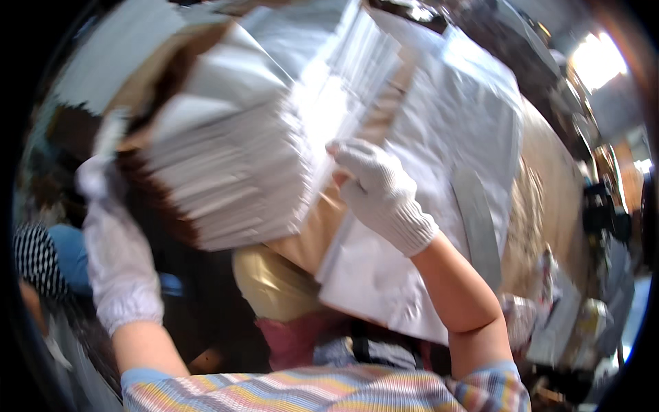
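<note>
Apparently, your white paper stack [233, 172] at ten o'clock is already piled; the white sheet [449, 130] at two lies flat, and how much remains, I cannot tell. Your gloved right hand [377, 189], fingers curled, sits by the stack's edge, your left hand [106, 147] blurs at nine; neither grip can be told.

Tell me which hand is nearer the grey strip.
Right. The right hand is just to the strip's left; the left hand is much farther away, on the left side of the white stack.
</note>
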`<state>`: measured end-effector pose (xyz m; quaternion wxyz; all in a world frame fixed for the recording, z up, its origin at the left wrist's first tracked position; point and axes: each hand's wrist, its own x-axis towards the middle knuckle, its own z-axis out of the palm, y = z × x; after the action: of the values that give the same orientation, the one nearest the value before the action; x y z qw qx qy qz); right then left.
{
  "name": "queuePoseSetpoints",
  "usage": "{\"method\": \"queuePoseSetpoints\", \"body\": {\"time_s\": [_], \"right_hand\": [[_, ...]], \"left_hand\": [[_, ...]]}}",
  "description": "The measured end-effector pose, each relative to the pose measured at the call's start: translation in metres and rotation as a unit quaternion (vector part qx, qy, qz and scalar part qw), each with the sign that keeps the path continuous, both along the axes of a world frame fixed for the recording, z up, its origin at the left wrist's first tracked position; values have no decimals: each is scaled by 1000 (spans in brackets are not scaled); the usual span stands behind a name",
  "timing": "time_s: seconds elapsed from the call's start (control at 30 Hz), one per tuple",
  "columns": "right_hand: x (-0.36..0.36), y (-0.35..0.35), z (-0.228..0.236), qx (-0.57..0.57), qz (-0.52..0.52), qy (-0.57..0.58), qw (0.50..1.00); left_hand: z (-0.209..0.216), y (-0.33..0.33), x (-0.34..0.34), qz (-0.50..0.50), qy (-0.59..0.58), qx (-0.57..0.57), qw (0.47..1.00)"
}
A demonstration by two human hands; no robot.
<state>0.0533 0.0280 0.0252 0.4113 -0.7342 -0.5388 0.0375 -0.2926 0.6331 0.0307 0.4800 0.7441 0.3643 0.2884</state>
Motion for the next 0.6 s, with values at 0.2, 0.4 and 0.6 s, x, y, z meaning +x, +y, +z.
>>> {"method": "queuePoseSetpoints", "body": {"time_s": [0.2,0.4,0.6], "right_hand": [[-11,-237,-74,-217,-167,-95,957],[-35,-335,-84,-392,-483,-37,782],[-17,-347,-92,-290,-526,-27,799]], "left_hand": [[104,-313,24,-27,36,473,880],[-7,-525,165,-349,-23,365,863],[-107,-573,239,-378,128,450,799]]}}
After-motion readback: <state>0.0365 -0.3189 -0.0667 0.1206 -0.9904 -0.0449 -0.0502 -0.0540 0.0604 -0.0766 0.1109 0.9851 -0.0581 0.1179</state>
